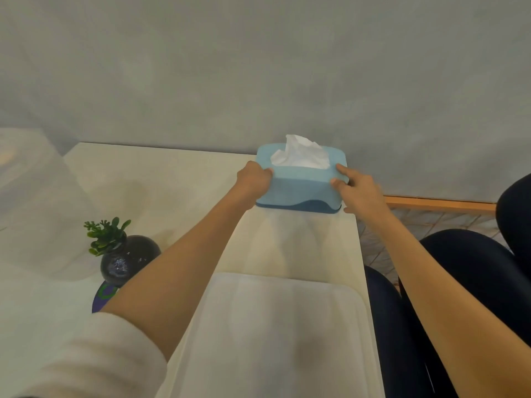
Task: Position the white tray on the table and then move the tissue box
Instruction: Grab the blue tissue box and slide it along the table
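Sleeve: at far left we see a soft, cream fabric sleeve [94, 354] pushed up the left forearm.
Plant: a small green plastic-looking sprig [105, 235] stands in a round, glossy dark vase [126, 261], set on the smooth, cream, matte worktop [161, 179] left of the arm.
Left hand: our left hand [254, 179] has its grip curled shut against the left end of the box, fingers wrapped round the corner.
Tray: the white, rounded-corner rectangular plastic tray [273, 326] lies flat on the near right part of the worktop, its surface smooth with a faint sheen.
Tissue box: the light blue, rounded rectangular plastic tissue box [300, 182] with a darker blue wavy base sits at the far right corner of the worktop, by the grey, mottled wall [258, 67]; crumpled white tissue [301, 153] stands out of its top slot.
Right hand: our right hand [359, 191] presses its fingers on the box's right end, grip spread, index finger stretched along the top edge.
Seat: dark, smooth upholstery [465, 268] shows at far right.
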Available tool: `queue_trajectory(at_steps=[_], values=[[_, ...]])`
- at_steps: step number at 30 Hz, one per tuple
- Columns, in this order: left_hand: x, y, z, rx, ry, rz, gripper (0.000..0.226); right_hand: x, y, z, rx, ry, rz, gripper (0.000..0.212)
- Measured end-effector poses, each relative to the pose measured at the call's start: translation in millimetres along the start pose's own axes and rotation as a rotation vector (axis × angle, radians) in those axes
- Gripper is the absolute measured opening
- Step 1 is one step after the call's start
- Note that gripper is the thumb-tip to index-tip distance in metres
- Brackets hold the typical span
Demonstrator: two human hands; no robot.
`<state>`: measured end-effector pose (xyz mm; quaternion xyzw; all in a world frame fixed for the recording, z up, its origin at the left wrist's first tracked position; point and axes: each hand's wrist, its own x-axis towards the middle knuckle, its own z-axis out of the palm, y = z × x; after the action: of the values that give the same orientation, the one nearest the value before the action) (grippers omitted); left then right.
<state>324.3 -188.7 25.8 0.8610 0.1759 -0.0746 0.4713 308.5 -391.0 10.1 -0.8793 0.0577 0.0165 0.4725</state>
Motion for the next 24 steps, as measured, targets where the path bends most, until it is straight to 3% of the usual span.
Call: queue_trajectory(at_steps=[19,24], values=[[14.9,2.8,19.6,0.033,0.049,0.067,0.048,21.0,3.0,1.2,0.002,0.051,0.050,0.048],[9.0,3.1,10.5,0.046,0.064,0.047,0.053,12.0,1.5,-2.2,-0.128,-0.067,0.023,0.055]])
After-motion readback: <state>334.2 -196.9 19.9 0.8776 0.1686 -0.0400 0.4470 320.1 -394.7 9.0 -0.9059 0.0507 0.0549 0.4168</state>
